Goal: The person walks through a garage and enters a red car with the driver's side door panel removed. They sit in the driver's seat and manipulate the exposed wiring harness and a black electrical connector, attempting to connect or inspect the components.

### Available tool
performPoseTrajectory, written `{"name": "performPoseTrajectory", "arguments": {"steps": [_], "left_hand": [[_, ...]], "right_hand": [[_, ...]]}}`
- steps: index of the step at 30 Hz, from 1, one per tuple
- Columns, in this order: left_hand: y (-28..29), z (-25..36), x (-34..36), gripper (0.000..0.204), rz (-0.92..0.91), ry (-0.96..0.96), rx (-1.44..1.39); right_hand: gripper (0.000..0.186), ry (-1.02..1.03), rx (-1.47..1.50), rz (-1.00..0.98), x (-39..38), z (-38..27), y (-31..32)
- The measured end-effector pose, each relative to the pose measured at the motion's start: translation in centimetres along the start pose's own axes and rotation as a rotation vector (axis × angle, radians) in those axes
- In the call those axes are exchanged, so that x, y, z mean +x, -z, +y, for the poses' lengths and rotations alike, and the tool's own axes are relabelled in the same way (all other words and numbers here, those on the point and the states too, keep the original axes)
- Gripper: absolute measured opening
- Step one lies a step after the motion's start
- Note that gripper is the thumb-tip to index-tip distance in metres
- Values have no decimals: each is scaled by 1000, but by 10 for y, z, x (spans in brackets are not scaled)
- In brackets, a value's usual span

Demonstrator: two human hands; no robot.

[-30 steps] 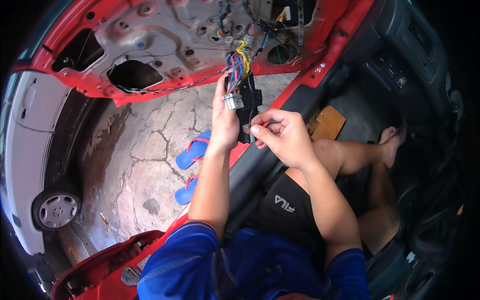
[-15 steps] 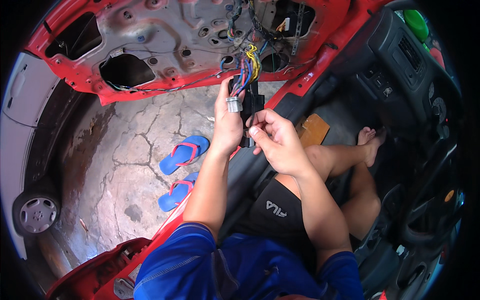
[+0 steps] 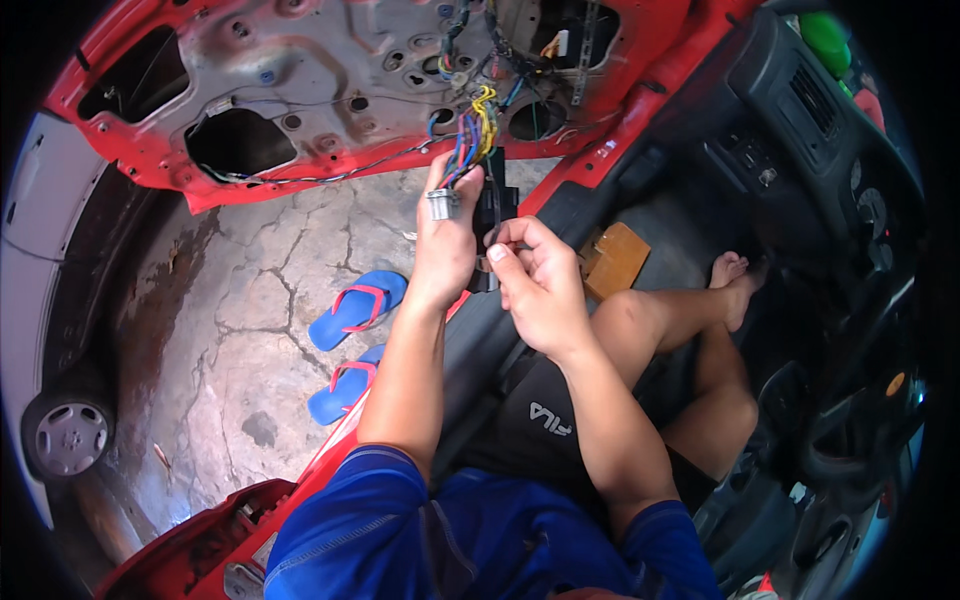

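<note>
My left hand (image 3: 446, 245) is wrapped round a long black plastic part (image 3: 495, 180), held upright in front of the door. A bundle of coloured wires (image 3: 480, 125) runs down from the door to this hand. A pale grey connector (image 3: 440, 205) on wire ends rests against the back of the thumb side. My right hand (image 3: 543, 285) pinches a thin black wire (image 3: 492, 230) with thumb and forefinger, close against the black part's lower end. The exact spot under the right fingertips is hidden.
Ahead stands the stripped red car door (image 3: 330, 80) with bare metal and holes. Blue flip-flops (image 3: 358, 308) lie on cracked concrete (image 3: 240, 290) at left, near a parked car's wheel (image 3: 72, 438). An orange-brown block (image 3: 616, 260) sits by my bent leg; the dashboard (image 3: 790, 130) is at right.
The whole view has shifted slightly, so both hands and the black part appear a little further left. The connector has tilted a bit; both hands keep their grip.
</note>
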State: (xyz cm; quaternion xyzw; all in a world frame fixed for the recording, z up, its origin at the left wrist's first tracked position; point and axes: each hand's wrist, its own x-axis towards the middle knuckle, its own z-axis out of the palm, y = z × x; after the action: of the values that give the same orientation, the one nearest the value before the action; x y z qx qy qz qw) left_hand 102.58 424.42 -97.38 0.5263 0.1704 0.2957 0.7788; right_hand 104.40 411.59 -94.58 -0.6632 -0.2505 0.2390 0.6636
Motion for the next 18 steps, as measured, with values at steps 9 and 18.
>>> {"name": "performPoseTrajectory", "arguments": {"steps": [9, 18], "left_hand": [[-3, 4, -3, 44, 83, 94, -187], [0, -9, -2, 44, 96, 111, -198]], "right_hand": [[13, -33, 14, -219, 8, -11, 24], [5, 131, -226, -100, 6, -14, 9]]}}
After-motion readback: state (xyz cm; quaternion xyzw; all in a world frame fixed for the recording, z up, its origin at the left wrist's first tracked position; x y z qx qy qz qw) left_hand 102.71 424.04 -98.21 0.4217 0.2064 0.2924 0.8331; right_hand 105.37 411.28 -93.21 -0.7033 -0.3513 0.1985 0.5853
